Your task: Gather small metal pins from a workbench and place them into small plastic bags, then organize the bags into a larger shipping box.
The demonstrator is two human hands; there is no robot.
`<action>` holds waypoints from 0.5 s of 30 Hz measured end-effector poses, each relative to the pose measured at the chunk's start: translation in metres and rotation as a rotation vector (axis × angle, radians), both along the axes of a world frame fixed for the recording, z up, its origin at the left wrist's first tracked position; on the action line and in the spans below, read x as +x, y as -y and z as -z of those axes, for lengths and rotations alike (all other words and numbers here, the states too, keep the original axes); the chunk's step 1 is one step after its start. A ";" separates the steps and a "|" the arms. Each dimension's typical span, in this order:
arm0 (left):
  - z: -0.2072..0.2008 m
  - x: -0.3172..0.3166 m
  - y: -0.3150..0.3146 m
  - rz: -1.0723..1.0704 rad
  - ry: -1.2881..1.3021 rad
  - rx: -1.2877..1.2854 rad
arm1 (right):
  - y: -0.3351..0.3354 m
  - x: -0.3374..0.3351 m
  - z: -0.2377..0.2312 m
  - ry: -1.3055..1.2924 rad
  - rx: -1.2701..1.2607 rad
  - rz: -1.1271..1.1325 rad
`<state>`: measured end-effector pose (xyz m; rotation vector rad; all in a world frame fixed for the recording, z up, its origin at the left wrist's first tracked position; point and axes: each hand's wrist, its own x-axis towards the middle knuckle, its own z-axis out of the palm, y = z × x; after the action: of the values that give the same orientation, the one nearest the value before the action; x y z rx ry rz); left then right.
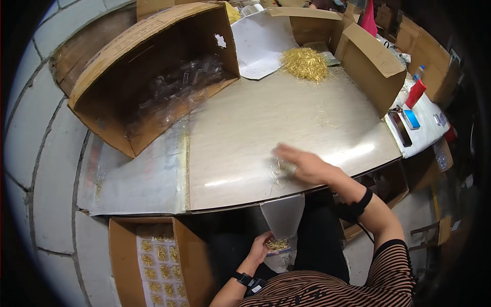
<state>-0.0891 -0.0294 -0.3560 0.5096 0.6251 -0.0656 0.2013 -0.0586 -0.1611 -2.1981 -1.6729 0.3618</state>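
Note:
My right hand point(308, 167) is over the near part of the tabletop, fingers stretched out and smeared by motion. Thin gold-coloured pin-like pieces point(276, 176) lie scattered beside its fingertips and under the palm. Below the table's front edge, my left hand point(261, 247) grips the side of a small shallow box point(284, 250) with gold pieces point(277, 244) in it. A pale sloping chute point(284, 217) hangs from the table edge just above that box. A large heap of the same gold pieces point(305, 63) sits at the far side of the table.
An open cardboard box point(107, 110) on its side at the left holds several clear plastic boxes point(192, 74). A lower carton point(123, 256) contains rows of small filled boxes point(162, 268). Cardboard walls point(365, 71) edge the right side; a phone point(400, 129) and red bottle point(415, 93) stand beyond.

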 end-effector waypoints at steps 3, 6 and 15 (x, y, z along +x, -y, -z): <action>-0.002 0.005 0.004 0.040 -0.010 0.037 | 0.027 0.052 -0.001 0.032 0.176 0.523; 0.005 0.005 0.009 0.055 -0.036 0.099 | 0.045 0.107 0.022 -0.133 0.183 0.608; -0.019 0.003 0.010 -0.058 -0.004 0.138 | 0.010 -0.028 0.012 -0.430 0.289 0.293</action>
<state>-0.0863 -0.0391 -0.3366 0.6241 0.6506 0.0319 0.1732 -0.0688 -0.1735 -1.9403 -1.0849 0.4428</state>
